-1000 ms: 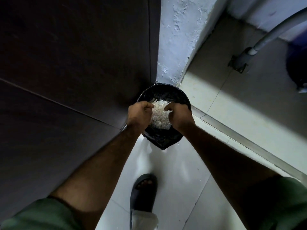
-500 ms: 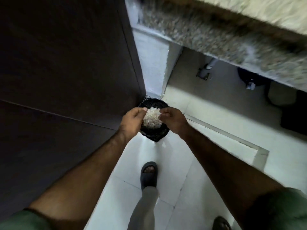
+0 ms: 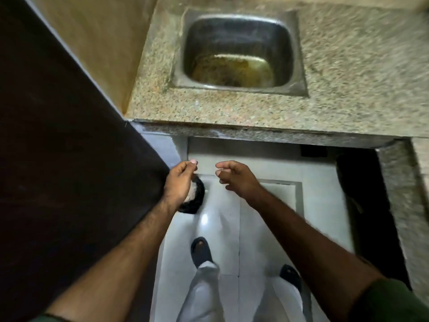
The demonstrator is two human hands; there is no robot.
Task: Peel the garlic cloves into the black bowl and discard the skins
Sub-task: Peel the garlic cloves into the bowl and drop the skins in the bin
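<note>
A black-lined bin [image 3: 196, 201] stands on the white floor against the dark panel, mostly hidden behind my left hand; a pale patch of garlic skins [image 3: 193, 191] shows at its rim. My left hand [image 3: 180, 182] hovers above the bin, fingers loosely curled, holding nothing. My right hand [image 3: 236, 178] hangs to the right of the bin, fingers relaxed and empty. The two hands are apart. No black bowl or garlic cloves are in view.
A speckled granite counter [image 3: 232, 112] with a steel sink [image 3: 239, 52] lies straight ahead above the floor. A dark panel [image 3: 69, 159] fills the left side. My feet in dark slippers [image 3: 201, 251] stand on white tiles. A dark recess [image 3: 362, 194] opens at the right.
Both hands have let go of the skins, moved apart and risen from the bin. The view has lifted from the bin up to the counter and sink.
</note>
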